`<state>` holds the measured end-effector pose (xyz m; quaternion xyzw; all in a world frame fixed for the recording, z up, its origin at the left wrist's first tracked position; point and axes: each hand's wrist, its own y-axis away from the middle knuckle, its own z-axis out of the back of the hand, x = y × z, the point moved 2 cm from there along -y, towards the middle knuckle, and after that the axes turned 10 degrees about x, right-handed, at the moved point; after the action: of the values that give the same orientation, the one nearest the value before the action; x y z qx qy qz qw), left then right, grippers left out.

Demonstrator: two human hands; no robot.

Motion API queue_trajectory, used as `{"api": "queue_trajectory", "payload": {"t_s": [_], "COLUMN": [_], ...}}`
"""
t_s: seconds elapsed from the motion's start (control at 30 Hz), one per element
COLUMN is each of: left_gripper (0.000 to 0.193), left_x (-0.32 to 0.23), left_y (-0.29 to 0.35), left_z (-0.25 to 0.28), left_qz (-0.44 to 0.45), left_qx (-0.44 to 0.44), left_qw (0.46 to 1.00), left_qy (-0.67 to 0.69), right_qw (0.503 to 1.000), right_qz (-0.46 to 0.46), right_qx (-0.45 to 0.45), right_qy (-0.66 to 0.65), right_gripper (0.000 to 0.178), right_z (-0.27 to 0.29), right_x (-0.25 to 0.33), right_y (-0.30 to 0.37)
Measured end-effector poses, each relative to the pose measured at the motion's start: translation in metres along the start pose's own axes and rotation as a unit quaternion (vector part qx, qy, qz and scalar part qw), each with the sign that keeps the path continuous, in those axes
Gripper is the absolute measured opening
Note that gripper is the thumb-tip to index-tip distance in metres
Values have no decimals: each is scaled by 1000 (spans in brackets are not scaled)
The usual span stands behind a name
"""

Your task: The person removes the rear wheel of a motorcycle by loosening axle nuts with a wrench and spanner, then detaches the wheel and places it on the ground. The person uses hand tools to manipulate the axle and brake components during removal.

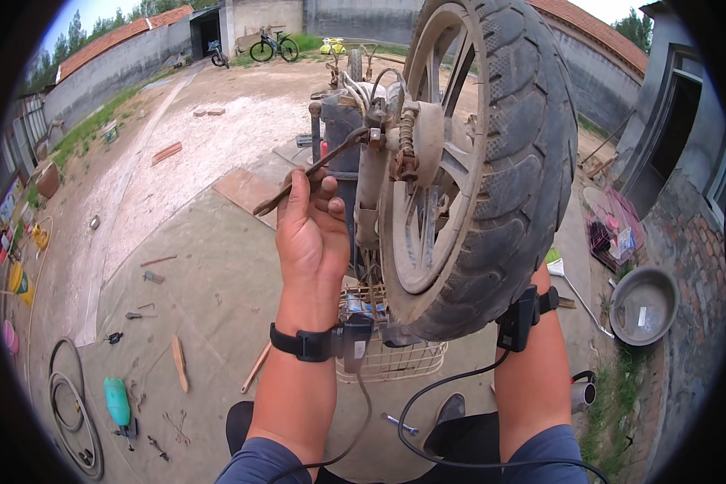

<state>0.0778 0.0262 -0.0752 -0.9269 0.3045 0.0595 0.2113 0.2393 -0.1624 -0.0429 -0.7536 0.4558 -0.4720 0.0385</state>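
Note:
In front of me stands a wheel with a thick black tire (524,169) and pale spokes, raised on an upturned two-wheeled vehicle. My left hand (313,230) is closed around a rusty wrench (343,147), palm turned up. The wrench's far end meets the axle nut (376,139) beside the hub. A rusty coil spring (407,129) sits next to that nut. On the other side, my right forearm (532,387) reaches up behind the tire. The tire hides my right hand, so its fingers do not show.
A wire basket (403,360) lies below the wheel. Loose tools, a wooden-handled piece (179,363), a green spray bottle (118,403) and a coiled hose (77,411) are on the ground mat at left. A grey basin (644,305) and pink crate (613,226) stand at right.

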Motion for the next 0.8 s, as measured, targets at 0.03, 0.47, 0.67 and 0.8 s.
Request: {"api": "queue_trajectory", "payload": {"t_s": [0.03,0.47,0.67,0.8], "left_gripper": [23,27,25,21], "left_x": [-7,-40,-13,11], "left_y": [4,-106,-110,-78], "left_z": [-3,-91,-2,0], "left_qz": [-46,56,209,164], "left_qx": [34,222,-3,-48], "left_qw": [994,855,955,983], "left_qy": [-92,-465,-212,-73], "right_qw": [999,996,993,967], "right_qz": [14,34,-85,38], "right_qx": [8,-3,-30,-23], "right_qy": [39,86,-74,249], "right_gripper": [28,27,32,32], "right_z": [4,1,-7,-20], "right_x": [-1,9,1,9], "right_y": [-1,2,0,12]}}
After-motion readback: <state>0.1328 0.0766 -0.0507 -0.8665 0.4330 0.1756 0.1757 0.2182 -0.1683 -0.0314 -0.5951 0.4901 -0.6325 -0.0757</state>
